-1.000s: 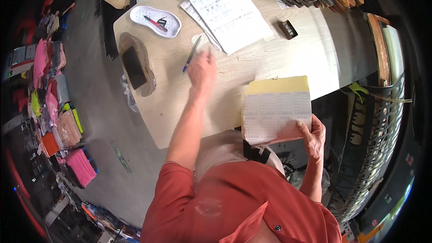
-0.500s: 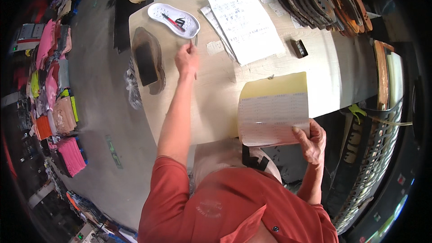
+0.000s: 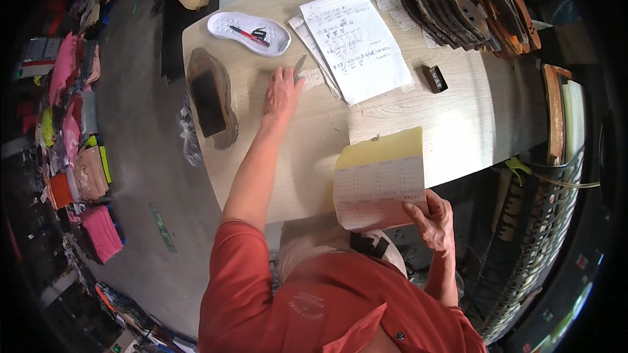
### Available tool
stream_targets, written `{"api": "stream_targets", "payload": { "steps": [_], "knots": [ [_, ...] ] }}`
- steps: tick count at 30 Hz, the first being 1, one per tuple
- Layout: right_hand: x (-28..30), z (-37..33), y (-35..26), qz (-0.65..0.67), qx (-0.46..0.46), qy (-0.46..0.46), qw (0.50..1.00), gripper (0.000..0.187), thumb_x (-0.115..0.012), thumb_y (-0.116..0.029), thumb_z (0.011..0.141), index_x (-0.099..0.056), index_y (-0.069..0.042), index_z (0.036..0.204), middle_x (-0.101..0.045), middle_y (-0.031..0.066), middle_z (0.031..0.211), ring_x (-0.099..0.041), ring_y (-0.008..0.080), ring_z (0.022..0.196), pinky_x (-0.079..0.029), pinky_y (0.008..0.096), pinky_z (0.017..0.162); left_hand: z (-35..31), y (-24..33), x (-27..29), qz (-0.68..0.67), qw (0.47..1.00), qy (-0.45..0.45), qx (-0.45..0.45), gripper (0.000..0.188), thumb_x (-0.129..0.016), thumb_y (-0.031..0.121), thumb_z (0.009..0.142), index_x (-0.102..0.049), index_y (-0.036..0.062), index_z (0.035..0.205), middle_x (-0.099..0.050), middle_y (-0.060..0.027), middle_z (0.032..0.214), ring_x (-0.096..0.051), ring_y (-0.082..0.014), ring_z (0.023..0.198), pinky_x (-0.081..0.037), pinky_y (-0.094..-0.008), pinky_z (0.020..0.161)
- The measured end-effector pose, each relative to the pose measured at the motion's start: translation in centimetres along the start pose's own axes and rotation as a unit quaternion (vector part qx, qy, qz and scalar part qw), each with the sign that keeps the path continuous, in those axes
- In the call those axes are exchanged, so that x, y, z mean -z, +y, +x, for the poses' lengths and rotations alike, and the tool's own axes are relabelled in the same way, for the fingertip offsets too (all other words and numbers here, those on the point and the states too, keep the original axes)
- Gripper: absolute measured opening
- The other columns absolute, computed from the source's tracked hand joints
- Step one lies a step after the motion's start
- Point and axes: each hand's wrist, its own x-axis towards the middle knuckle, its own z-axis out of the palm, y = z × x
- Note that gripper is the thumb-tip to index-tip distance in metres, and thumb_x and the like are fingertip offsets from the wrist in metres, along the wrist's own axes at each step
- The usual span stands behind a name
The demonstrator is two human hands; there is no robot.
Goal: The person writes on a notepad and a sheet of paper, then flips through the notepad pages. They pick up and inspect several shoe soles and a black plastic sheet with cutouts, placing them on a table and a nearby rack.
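Observation:
My left hand [image 3: 282,93] is over the table, fingers closed on a thin grey blade [image 3: 300,65] whose tip points away from me. Most of its lower part is hidden by the fingers. In my right hand [image 3: 432,223] is a yellow-backed sheet of printed labels [image 3: 379,186], pinched at its near right corner with the thumb on top. The sheet is tilted over the table's front edge. Beyond my left hand lies a white shoe sole [image 3: 278,40] with a red and black pen [image 3: 250,35] and a small black item in it.
A handwritten notepad [image 3: 356,46] lies at the table's middle. On the left is a dark block [image 3: 209,101] on a brown sole-shaped board [image 3: 229,124]. A small black box [image 3: 434,79] sits right of the notepad; stacked sole-shaped plates [image 3: 445,6] stand at the back right.
My left hand has shifted right and turned, so the blade now angles to the right. My right hand has brought the label sheet left and nearer to me.

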Motion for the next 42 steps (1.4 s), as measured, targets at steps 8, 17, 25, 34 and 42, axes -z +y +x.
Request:
{"api": "stream_targets", "payload": {
  "steps": [8, 17, 25, 34, 42],
  "knots": [
    [0.4, -0.3, 1.2, 0.009, 0.000, 0.014, 1.000, 0.019, -0.072, -0.010, 0.093, -0.070, 0.002, 0.108, -0.072, 0.0078, 0.081, -0.063, 0.0102, 0.073, -0.051, 0.0281, 0.067, 7.1, -1.9, 8.7, -0.021, 0.981, 0.007, -0.192, 0.018, -0.058, 0.019, 0.101, -0.065, 0.0074, 0.113, -0.066, -0.0153, 0.105, -0.065, -0.0375, 0.098, -0.053, -0.0433, 0.084],
    [0.5, -0.8, 0.7, -0.039, 0.008, 0.013, 0.999, 0.020, -0.073, -0.010, 0.090, -0.070, 0.000, 0.106, -0.073, 0.0132, 0.086, -0.069, 0.0213, 0.073, -0.053, 0.0313, 0.068, 13.9, -4.7, 9.0, 0.197, 0.950, -0.128, -0.205, 0.030, -0.055, -0.007, 0.086, -0.067, 0.0067, 0.110, -0.065, -0.0113, 0.113, -0.058, -0.0321, 0.117, -0.040, -0.0483, 0.106],
    [0.4, 2.9, -5.9, -0.104, 0.188, -0.044, 0.976, 0.015, -0.074, -0.011, 0.089, -0.065, 0.000, 0.095, -0.061, 0.0142, 0.069, -0.062, 0.0311, 0.059, -0.047, 0.0372, 0.054, 12.2, -5.6, 8.0, 0.139, 0.965, -0.019, -0.223, 0.032, -0.057, 0.000, 0.088, -0.068, 0.0041, 0.118, -0.064, -0.0142, 0.122, -0.055, -0.0333, 0.123, -0.039, -0.0439, 0.109],
    [-2.2, 8.2, -9.8, -0.026, 0.196, -0.089, 0.976, 0.023, -0.075, -0.020, 0.095, -0.064, 0.001, 0.094, -0.041, 0.0034, 0.059, -0.039, 0.0125, 0.056, -0.035, 0.0330, 0.053, -1.2, -1.5, 12.1, -0.556, 0.760, -0.164, 0.295, 0.063, -0.040, 0.055, 0.107, -0.047, 0.0071, 0.147, -0.062, -0.0114, 0.138, -0.067, -0.0249, 0.113, -0.052, -0.0386, 0.100],
    [-0.4, 10.3, -7.0, 0.010, 0.152, -0.088, 0.984, 0.028, -0.075, -0.021, 0.095, -0.070, 0.001, 0.112, -0.059, -0.0004, 0.072, -0.049, 0.0069, 0.066, -0.043, 0.0271, 0.060, -11.3, 5.6, 6.1, -0.752, 0.502, -0.251, 0.346, 0.050, -0.050, 0.037, 0.108, -0.049, 0.0030, 0.145, -0.058, -0.0104, 0.143, -0.057, -0.0228, 0.129, -0.046, -0.0424, 0.108]
  ]
}}
